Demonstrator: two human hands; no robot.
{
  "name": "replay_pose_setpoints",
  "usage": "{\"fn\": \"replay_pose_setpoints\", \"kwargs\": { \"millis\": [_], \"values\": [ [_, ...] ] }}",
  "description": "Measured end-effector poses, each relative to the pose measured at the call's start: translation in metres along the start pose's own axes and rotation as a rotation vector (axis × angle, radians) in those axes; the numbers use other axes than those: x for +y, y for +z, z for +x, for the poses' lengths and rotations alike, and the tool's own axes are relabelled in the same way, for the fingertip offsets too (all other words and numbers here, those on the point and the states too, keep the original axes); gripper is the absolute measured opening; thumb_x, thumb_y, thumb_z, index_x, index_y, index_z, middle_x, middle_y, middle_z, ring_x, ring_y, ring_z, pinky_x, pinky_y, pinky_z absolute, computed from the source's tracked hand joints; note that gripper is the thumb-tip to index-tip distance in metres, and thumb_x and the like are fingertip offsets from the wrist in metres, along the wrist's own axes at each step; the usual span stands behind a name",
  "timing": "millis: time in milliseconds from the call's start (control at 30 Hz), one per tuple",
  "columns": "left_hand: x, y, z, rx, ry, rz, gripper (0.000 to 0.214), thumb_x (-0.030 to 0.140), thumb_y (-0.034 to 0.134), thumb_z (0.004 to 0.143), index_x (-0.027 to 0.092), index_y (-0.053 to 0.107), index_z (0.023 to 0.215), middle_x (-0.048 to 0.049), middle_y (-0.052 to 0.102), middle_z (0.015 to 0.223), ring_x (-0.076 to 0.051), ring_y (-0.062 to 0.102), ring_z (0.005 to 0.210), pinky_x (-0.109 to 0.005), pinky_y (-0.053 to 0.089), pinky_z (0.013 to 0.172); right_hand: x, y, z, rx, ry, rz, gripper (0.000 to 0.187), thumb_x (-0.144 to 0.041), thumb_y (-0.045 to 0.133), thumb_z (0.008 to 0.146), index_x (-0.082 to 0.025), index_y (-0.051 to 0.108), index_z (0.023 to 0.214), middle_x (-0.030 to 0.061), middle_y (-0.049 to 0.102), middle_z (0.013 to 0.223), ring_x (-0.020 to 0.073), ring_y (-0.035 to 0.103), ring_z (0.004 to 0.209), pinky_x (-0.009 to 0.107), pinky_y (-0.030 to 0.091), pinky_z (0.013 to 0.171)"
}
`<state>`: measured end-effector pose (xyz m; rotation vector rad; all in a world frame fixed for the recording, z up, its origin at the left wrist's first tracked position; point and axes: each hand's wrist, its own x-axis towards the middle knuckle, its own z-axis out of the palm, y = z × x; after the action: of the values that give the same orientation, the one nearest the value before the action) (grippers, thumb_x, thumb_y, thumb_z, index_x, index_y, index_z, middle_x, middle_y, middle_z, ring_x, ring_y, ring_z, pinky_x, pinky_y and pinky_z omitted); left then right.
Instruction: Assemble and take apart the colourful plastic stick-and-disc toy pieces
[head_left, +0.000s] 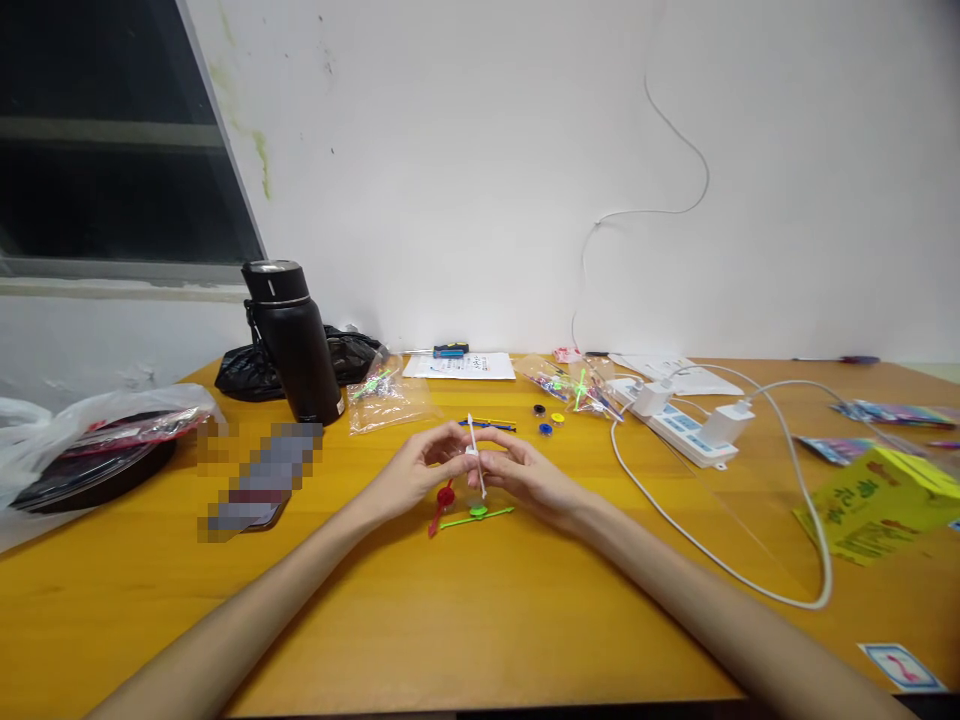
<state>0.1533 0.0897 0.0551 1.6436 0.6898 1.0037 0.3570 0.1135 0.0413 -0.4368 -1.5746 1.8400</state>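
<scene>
My left hand [429, 465] and my right hand [526, 472] meet above the middle of the table. Their thumbs and fingertips pinch a slim white plastic arrow [472, 436] that stands nearly upright between them. Just below the hands lie a green plastic arrow [495, 514] with a round hub and a red arrow [434, 522], which is partly covered by my left fingers. Behind the fingers are blue and yellow arrows [501, 426]. Small black [539, 410], yellow [557, 418] and blue [545, 429] discs rest beyond my right hand.
A black bottle [292, 350] and a pixelated phone [262, 485] occupy the left. Clear bags of colourful parts [394, 400] and a screwdriver [450, 351] lie near the wall. On the right are a white power strip [686, 440], its looping cable [825, 560] and a yellow box [877, 505].
</scene>
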Motion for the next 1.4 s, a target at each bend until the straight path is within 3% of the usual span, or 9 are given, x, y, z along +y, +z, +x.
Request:
{"fn": "replay_pose_setpoints", "kwargs": {
  "millis": [133,367,567,667,833,933,1067,1267,1400],
  "values": [
    [0.001,0.003,0.001,0.002,0.008,-0.011,0.024,0.045,0.058,0.097,0.021,0.053,0.098,-0.0022,0.066,0.082,-0.014,0.06,0.074,-0.029,0.048,0.073,0.0,0.005,-0.001,-0.007,0.003,0.132,0.027,-0.037,0.069,0.094,-0.024,0.06,0.117,0.0011,0.065,0.09,0.0144,0.063,0.091,0.03,0.045,0.088],
    [-0.002,0.007,-0.004,0.002,-0.061,-0.053,0.031,0.052,0.057,0.096,0.022,0.053,0.1,-0.0019,0.065,0.082,-0.011,0.055,0.063,-0.024,0.043,0.059,0.0,0.013,0.0,0.014,0.063,0.169,0.028,-0.046,0.069,0.092,-0.026,0.055,0.104,-0.0023,0.054,0.08,0.0154,0.059,0.083,0.032,0.045,0.087],
    [-0.006,0.006,-0.008,-0.028,-0.1,-0.081,0.033,0.054,0.052,0.098,0.021,0.052,0.099,0.0012,0.055,0.074,-0.011,0.053,0.058,-0.021,0.043,0.052,0.002,0.01,0.001,0.039,0.079,0.128,0.034,-0.052,0.071,0.088,-0.024,0.051,0.091,-0.0035,0.042,0.072,0.0147,0.047,0.07,0.03,0.044,0.076],
    [-0.006,0.0,-0.005,-0.024,-0.077,-0.079,0.031,0.051,0.05,0.099,0.02,0.052,0.096,0.0018,0.054,0.076,-0.011,0.054,0.059,-0.025,0.049,0.058,-0.002,0.002,0.002,0.09,0.029,0.106,0.033,-0.05,0.072,0.088,-0.022,0.054,0.087,-0.0037,0.039,0.07,0.0132,0.038,0.065,0.028,0.04,0.069],
    [-0.011,-0.006,0.001,0.032,-0.133,-0.238,0.017,0.033,0.055,0.094,0.022,0.057,0.105,-0.0002,0.055,0.086,-0.011,0.053,0.062,-0.028,0.051,0.062,-0.006,-0.011,0.007,0.189,-0.098,-0.127,0.032,-0.048,0.067,0.092,-0.02,0.064,0.107,-0.0016,0.051,0.076,0.0135,0.047,0.07,0.028,0.041,0.073],
    [-0.016,-0.007,0.004,0.038,-0.184,-0.323,0.022,0.023,0.056,0.087,0.021,0.06,0.109,-0.0001,0.053,0.086,-0.008,0.043,0.058,-0.021,0.039,0.052,-0.002,-0.014,0.007,0.257,-0.174,-0.359,0.032,-0.048,0.065,0.093,-0.02,0.062,0.108,-0.0003,0.061,0.079,0.0147,0.054,0.074,0.03,0.043,0.076],
    [-0.018,-0.007,0.004,0.049,-0.189,-0.223,0.018,0.035,0.06,0.092,0.019,0.058,0.102,0.0058,0.039,0.07,-0.006,0.025,0.052,-0.019,0.02,0.047,0.001,-0.01,0.005,0.283,-0.214,-0.521,0.025,-0.045,0.06,0.097,-0.02,0.059,0.101,0.0017,0.067,0.082,0.0167,0.062,0.079,0.03,0.045,0.076],
    [-0.014,-0.007,0.002,0.099,-0.085,0.062,0.032,0.051,0.058,0.094,0.02,0.058,0.088,0.0052,0.038,0.064,-0.009,0.031,0.053,-0.022,0.024,0.048,0.001,-0.006,0.002,0.224,-0.198,-0.602,0.023,-0.043,0.058,0.099,-0.021,0.061,0.106,0.0035,0.068,0.09,0.0175,0.065,0.084,0.031,0.049,0.078],
    [-0.016,-0.013,0.004,0.212,-0.076,0.131,0.033,0.052,0.059,0.093,0.02,0.059,0.089,0.0053,0.038,0.064,-0.01,0.032,0.052,-0.023,0.021,0.047,0.004,-0.015,0.004,0.314,-0.218,-0.621,0.027,-0.043,0.06,0.097,-0.021,0.058,0.114,0.0033,0.068,0.092,0.0172,0.064,0.083,0.031,0.049,0.077]
  ]
}}
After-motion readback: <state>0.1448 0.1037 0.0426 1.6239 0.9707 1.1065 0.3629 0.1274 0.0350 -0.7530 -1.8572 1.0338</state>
